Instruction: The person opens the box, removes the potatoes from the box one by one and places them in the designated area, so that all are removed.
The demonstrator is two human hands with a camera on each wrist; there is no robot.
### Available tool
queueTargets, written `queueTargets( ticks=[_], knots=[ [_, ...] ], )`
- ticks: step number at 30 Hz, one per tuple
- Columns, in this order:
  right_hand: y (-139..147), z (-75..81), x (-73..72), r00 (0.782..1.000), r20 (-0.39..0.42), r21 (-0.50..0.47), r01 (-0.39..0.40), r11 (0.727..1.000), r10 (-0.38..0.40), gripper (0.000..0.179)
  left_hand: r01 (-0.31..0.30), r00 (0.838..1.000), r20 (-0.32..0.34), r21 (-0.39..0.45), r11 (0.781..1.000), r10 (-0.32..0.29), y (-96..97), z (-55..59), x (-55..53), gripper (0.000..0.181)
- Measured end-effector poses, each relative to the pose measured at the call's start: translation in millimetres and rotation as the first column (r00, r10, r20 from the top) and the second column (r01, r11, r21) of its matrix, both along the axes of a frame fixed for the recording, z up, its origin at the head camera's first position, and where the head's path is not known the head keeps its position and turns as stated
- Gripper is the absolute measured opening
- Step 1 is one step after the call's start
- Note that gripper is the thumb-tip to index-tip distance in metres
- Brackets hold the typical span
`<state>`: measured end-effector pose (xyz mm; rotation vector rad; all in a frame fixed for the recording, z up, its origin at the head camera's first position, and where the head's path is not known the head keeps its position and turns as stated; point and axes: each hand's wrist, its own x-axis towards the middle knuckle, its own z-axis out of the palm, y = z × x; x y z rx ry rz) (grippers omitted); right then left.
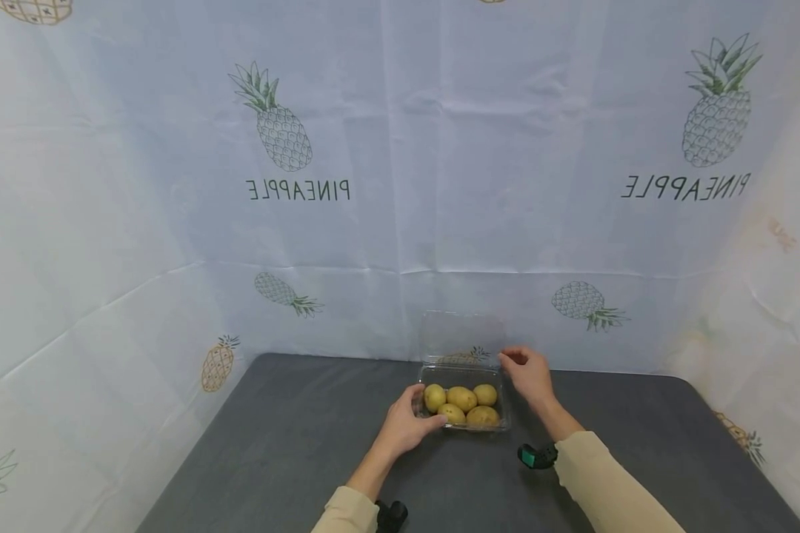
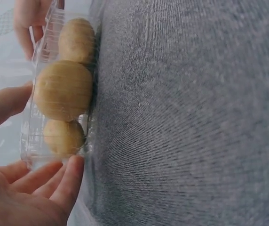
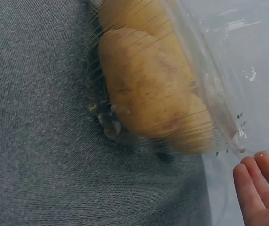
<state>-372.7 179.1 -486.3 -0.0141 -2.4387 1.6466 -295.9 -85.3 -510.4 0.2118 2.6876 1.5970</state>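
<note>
Left hand [image 1: 405, 423] — fingers curved against left end wall of clear clamshell tray [image 1: 504, 414]; we read contact, no full wrap. Tray sits far-centre on grey table [image 1: 273, 451], long axis left-right, between both hands. Five potatoes [image 1: 462, 398] inside. Hinged lid [image 1: 463, 337] upright at rear. Right hand [image 1: 528, 372] at lid's right corner — fingers loosely curled; we cannot tell pinch from touch.
</note>
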Motion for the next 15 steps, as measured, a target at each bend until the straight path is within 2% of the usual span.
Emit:
queueTargets(
  ticks=[10, 15],
  knots=[
    [5.6, -5.4, 4.8, 0.993, 0.101, 0.008, -0.065, 0.998, 0.064, 0.039, 0.012, 1.0, -0.013, 0.001, 1.0, -0.012, 0.0, 0.3, 1.9, 0.08],
    [8.4, -3.1, 8.7, 0.99, 0.11, 0.022, -0.092, 0.996, 0.089, 0.041, 0.028, 1.0, -0.004, 0.019, 0.999, -0.028, -2.1, 0.2, 1.6, 0.081]
  ],
)
